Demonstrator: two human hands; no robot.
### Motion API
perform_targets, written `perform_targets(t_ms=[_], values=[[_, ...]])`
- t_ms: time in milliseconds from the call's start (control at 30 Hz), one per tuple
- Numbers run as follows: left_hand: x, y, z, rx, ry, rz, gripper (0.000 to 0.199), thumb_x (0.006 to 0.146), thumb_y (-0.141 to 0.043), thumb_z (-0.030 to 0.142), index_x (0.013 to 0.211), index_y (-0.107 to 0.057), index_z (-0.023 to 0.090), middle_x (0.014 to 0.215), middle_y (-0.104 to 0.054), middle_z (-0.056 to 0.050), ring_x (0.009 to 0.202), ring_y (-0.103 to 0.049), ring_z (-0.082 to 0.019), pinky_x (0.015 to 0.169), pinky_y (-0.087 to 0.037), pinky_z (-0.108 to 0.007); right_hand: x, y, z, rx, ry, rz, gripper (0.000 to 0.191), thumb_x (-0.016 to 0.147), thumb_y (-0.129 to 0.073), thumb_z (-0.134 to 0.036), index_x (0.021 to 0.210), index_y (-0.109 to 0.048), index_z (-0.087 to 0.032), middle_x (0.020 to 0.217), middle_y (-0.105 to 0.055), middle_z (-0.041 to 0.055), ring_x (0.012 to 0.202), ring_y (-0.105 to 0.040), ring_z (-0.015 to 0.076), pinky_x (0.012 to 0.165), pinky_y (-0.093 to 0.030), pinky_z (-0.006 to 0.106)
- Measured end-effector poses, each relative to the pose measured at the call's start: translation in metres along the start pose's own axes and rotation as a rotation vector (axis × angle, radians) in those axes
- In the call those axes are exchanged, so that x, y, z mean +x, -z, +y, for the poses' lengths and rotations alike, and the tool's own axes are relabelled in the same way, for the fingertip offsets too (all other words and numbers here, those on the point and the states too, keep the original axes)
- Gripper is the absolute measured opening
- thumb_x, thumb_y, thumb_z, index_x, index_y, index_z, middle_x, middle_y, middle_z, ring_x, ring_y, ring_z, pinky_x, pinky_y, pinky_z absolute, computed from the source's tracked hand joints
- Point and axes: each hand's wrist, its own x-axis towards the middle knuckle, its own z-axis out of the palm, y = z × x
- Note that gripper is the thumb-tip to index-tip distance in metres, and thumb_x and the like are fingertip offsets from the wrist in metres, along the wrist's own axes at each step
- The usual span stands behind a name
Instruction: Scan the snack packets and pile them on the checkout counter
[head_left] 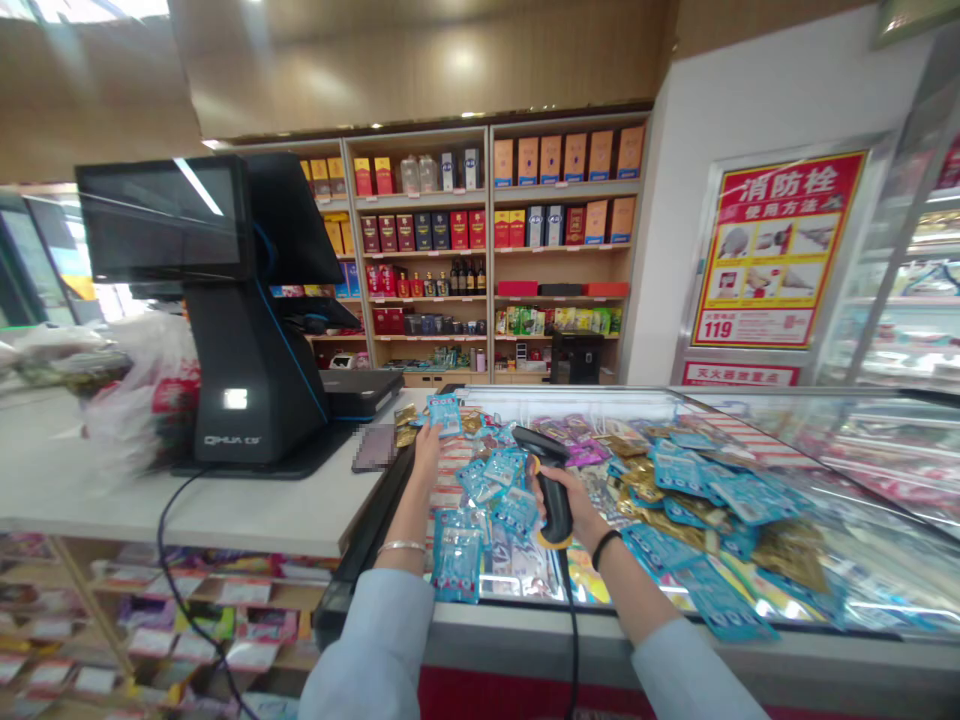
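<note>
My left hand (427, 447) grips a small blue snack packet (445, 414) near the left edge of the glass-topped freezer. A black and yellow barcode scanner (555, 505) is in my right hand (574, 494), its head tilted up to the left and its cord (571, 620) hanging down over the front. Between my hands lies a loose pile of blue packets (502, 467), with another blue packet (457, 558) nearer to me. On the right, more blue packets (739, 490) are heaped with gold packets (795, 548). Purple packets (586, 453) lie beyond the scanner.
A black checkout terminal (251, 380) stands on the white counter (300, 510) at left, beside a plastic bag (146, 385). A dark flat object, partly blurred, lies at the counter's edge. Shelves of boxed goods (427, 232) line the back wall.
</note>
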Motion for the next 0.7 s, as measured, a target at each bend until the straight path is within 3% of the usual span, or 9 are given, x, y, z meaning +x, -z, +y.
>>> perform_targets(t_ms=[267,467,700], values=[[-0.005,-0.003,0.010,-0.126,0.016,0.109,0.017,0.078,-0.056,0.017,0.093,-0.063,0.015,0.082,-0.070,-0.005,0.068,-0.069,-0.016,0.068,-0.058,-0.031,-0.001,0.000,0.000,-0.024,0.008,0.039,0.023,0.064,-0.066,-0.037,0.059,-0.057,-0.017,0.045,-0.056,-0.0015,0.032,-0.050,0.0108,0.031,-0.039,0.021],[-0.005,0.000,0.006,-0.091,0.001,0.106,0.023,0.074,-0.062,0.023,0.094,-0.062,0.014,0.084,-0.070,-0.005,0.067,-0.068,-0.015,0.066,-0.058,-0.029,0.000,0.005,0.002,-0.052,-0.013,0.026,0.029,0.069,-0.063,-0.040,0.055,-0.055,-0.017,0.042,-0.052,-0.0017,0.032,-0.050,0.0101,0.032,-0.040,0.020],[0.000,0.005,-0.001,-0.044,-0.070,0.059,0.030,0.078,-0.060,0.032,0.102,-0.062,0.015,0.092,-0.070,-0.008,0.072,-0.068,-0.017,0.064,-0.057,-0.030,-0.003,0.000,0.000,-0.138,-0.011,0.045,0.029,0.063,-0.066,-0.042,0.053,-0.054,-0.017,0.043,-0.053,-0.0007,0.032,-0.049,0.0108,0.032,-0.040,0.022]])
